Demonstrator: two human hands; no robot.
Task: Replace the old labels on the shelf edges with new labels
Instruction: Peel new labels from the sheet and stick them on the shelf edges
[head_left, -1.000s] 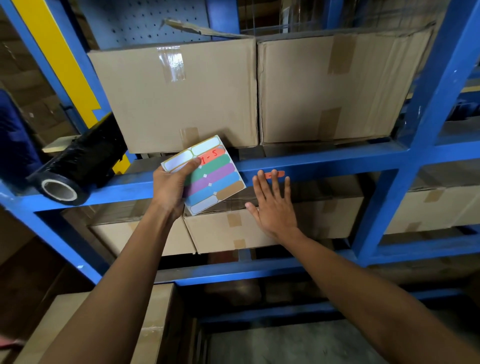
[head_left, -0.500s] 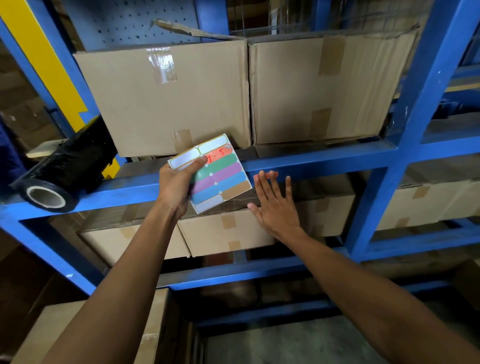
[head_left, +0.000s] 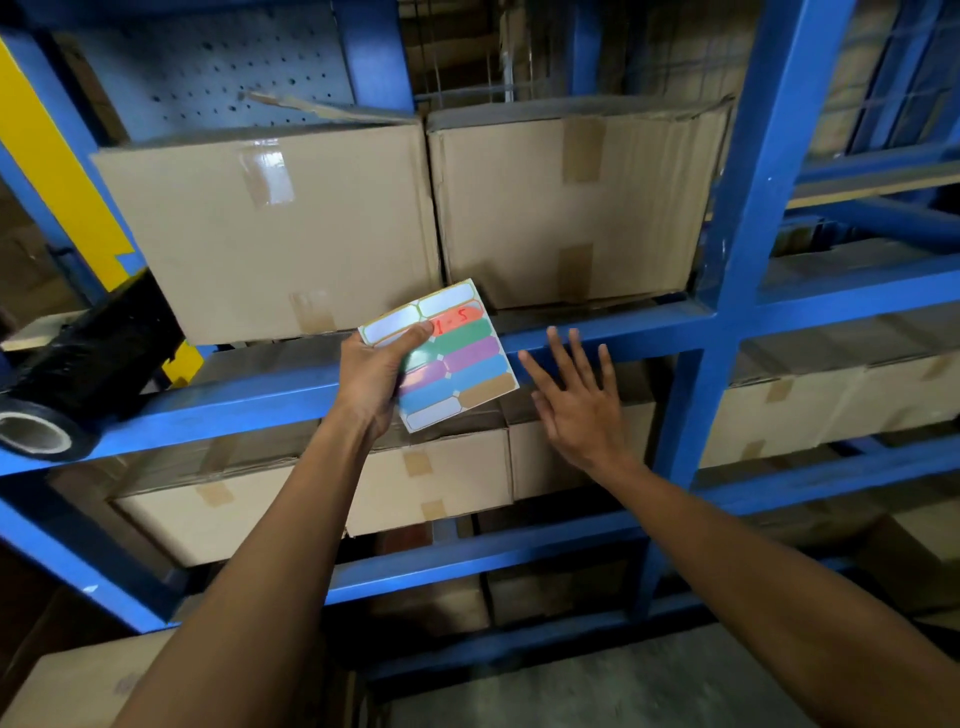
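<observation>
The label sheet (head_left: 441, 356) sits at the centre of the frame, gripped by the left hand (head_left: 371, 382), whose fingers are clenched on its left edge with the thumb across the top rows. One orange label (head_left: 460, 318) near the top of the sheet carries handwritten characters and is not yet peeled off; green, purple, blue, brown and white labels below it appear unused. The right hand (head_left: 579, 405) is released, fingers spread, holding nothing, just right of the sheet and in front of the blue shelf edge (head_left: 597, 332). No label is visible on that edge in this view; whether one lies behind the hand cannot be told. Judgement: the new label is written but not applied, so the fitting remains outstanding. Cardboard boxes (head_left: 270, 234) fill the shelf above, and a black film roll (head_left: 88, 364) lies at the left of the frame.
</observation>
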